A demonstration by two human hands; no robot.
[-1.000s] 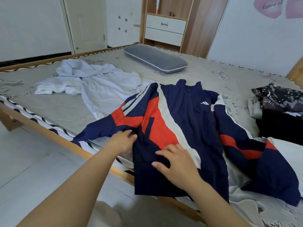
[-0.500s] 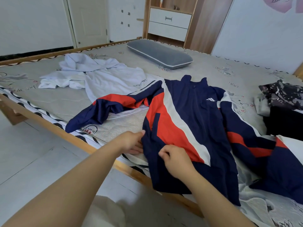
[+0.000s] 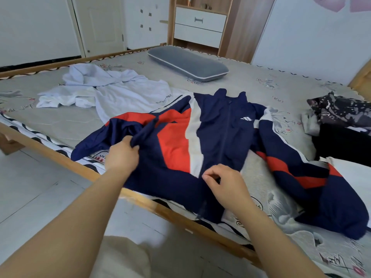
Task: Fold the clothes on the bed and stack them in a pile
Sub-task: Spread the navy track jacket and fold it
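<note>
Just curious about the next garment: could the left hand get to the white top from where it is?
Probably not yet: the left hand grips the jacket, and the white top lies farther up the bed, though nothing blocks the way.

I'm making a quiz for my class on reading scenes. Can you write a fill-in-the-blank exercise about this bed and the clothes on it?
1. The left hand grips a fold of the navy, red and white ____.
2. The right hand pinches the jacket near its ____.
3. The grey pillow lies on the ____.
4. The crumpled garment beyond the jacket is ____.

Missing words: jacket; zip; bed; white
</note>
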